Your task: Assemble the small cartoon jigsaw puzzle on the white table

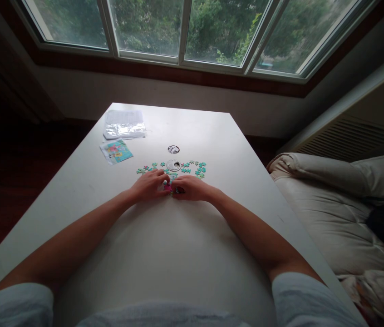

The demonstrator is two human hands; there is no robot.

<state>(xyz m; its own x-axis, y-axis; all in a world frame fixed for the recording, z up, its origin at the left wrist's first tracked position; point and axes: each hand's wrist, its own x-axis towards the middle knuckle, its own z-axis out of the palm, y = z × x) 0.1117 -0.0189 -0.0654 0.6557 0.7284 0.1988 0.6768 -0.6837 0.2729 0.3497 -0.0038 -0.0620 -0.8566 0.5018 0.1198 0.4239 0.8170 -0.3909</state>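
Observation:
Both my hands rest on a white table (164,254), fingertips meeting over small pink puzzle pieces (168,187). My left hand (150,184) is curled, its fingers pinched on the pink pieces. My right hand (189,187) is curled too and pinches the same small cluster from the other side. Just beyond my hands lie several loose teal puzzle pieces (192,169), scattered around a small round tin (173,165). Its round lid (173,149) lies a little farther back.
A colourful picture card (116,151) and a clear plastic bag (124,124) lie at the table's far left. A cream cushioned sofa (342,204) stands close on the right. Windows (192,27) run along the far wall, above dark floor on the left.

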